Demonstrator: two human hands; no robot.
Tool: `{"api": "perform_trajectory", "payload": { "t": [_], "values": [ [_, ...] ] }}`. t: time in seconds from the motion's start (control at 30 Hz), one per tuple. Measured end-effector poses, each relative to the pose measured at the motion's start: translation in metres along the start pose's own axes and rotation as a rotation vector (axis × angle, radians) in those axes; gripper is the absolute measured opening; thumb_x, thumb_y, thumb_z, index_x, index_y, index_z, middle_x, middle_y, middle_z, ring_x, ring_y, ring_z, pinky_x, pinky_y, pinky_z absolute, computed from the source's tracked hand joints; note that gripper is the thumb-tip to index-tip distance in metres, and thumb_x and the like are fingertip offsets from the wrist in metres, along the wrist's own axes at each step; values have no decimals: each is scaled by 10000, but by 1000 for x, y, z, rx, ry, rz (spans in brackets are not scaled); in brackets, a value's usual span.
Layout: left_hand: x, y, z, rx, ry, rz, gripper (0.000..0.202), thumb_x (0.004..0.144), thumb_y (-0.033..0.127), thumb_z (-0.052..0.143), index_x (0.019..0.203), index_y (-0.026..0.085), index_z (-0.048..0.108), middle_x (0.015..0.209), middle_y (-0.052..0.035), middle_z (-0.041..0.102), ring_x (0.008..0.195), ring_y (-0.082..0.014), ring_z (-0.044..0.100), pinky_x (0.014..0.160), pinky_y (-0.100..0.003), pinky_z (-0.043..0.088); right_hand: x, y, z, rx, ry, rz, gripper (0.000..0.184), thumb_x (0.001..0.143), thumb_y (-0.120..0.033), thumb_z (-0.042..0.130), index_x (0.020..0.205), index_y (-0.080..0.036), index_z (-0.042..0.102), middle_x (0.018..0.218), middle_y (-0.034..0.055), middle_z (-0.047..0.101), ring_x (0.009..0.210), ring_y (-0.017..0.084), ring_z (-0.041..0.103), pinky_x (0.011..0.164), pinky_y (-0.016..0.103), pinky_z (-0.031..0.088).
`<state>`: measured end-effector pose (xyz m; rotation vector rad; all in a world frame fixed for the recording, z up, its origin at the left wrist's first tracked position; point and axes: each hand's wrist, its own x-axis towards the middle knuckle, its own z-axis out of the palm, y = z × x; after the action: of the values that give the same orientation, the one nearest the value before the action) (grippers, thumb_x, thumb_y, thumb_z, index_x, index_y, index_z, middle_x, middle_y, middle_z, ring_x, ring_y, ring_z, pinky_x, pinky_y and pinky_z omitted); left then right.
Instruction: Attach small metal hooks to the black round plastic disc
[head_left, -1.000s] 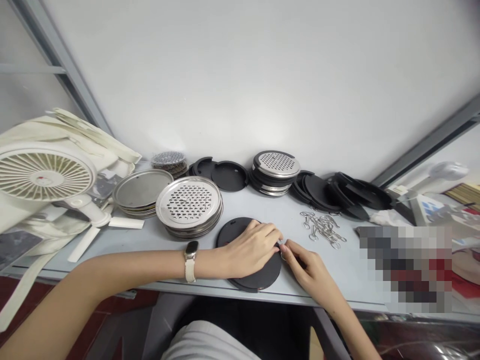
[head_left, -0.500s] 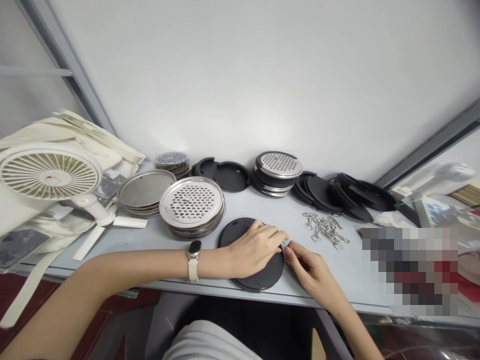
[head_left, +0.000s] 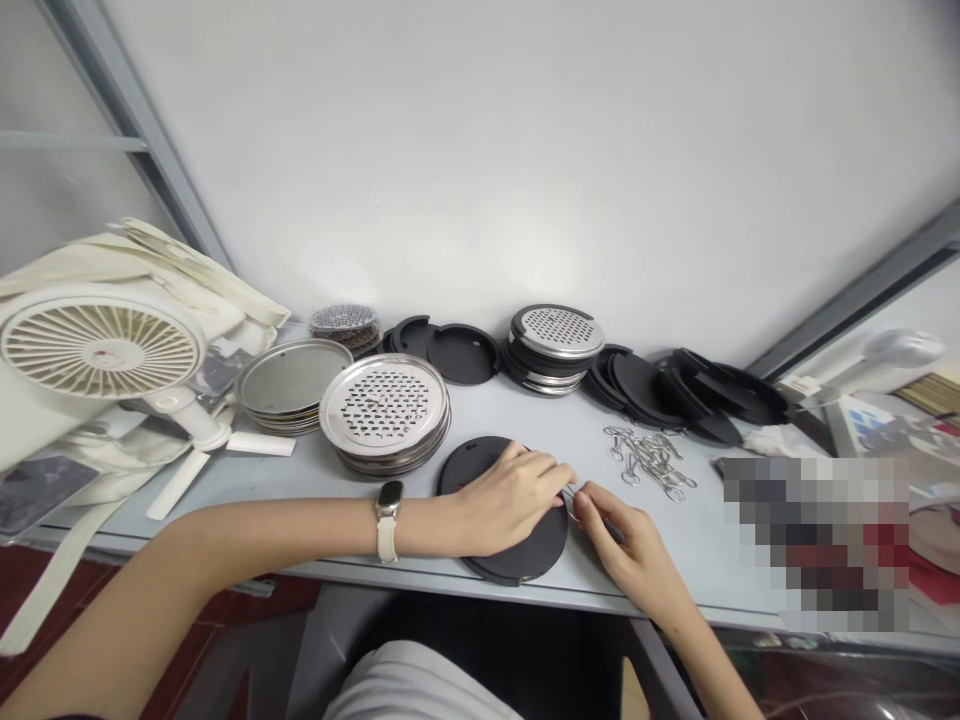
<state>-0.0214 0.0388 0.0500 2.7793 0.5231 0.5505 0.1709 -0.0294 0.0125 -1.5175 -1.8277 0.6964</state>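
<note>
A black round plastic holder [head_left: 544, 545] lies on the table in front of me, near its front edge. My left hand [head_left: 517, 495] rests across the top of it, its bent fingers gripping the right rim. At that same rim, my right hand [head_left: 619, 530] pinches a thin metal wire clip [head_left: 571, 492] between thumb and forefinger. The fingertips of both hands nearly meet there, and they hide how the clip sits against the holder. To the right lies a pile of similar looped wire clips [head_left: 649, 460].
Round metal grater plates [head_left: 390, 405] are stacked left of the holder, beside plain metal discs [head_left: 292, 375]. Along the wall stand black holders [head_left: 463, 352] and a stack topped by a grater [head_left: 559, 330]. A white fan [head_left: 105, 345] and a cream bag stand far left.
My right fingers have shifted very slightly at the rim, and more of the wire clip shows. My left hand and the holder stay in place.
</note>
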Motion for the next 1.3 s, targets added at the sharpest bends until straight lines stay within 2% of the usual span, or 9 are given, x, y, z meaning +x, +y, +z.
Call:
{"api": "perform_trajectory", "payload": {
  "t": [0.37,0.6,0.77,1.3],
  "values": [
    [-1,-2,5,1,22,0,133,967,123,375,1044,158,477,987,-62,582,938,-192,549,865,-321,348,1,0,-1,27,41,25,371,999,-424,349,701,-207,383,630,-43,370,585,122,388,568,228,323],
    [-1,-2,4,-9,16,3,144,958,111,377,1051,152,479,1027,-77,577,978,-196,547,878,-326,354,2,-2,-3,37,-85,15,377,998,-438,342,703,-204,368,626,-45,358,579,120,357,555,236,294],
    [0,0,0,-5,-2,2,156,962,111,366,1063,148,479,1024,-78,571,974,-199,544,883,-324,353,3,-4,-4,58,-103,23,371,1000,-439,336,720,-201,390,642,-42,379,592,121,368,565,236,303],
    [0,0,1,25,4,-8,116,973,137,368,1018,158,473,996,-67,567,941,-195,541,865,-327,351,1,-1,-1,91,-21,63,378,1004,-453,327,722,-212,396,599,-51,369,546,122,370,549,240,329]
  ]
}}
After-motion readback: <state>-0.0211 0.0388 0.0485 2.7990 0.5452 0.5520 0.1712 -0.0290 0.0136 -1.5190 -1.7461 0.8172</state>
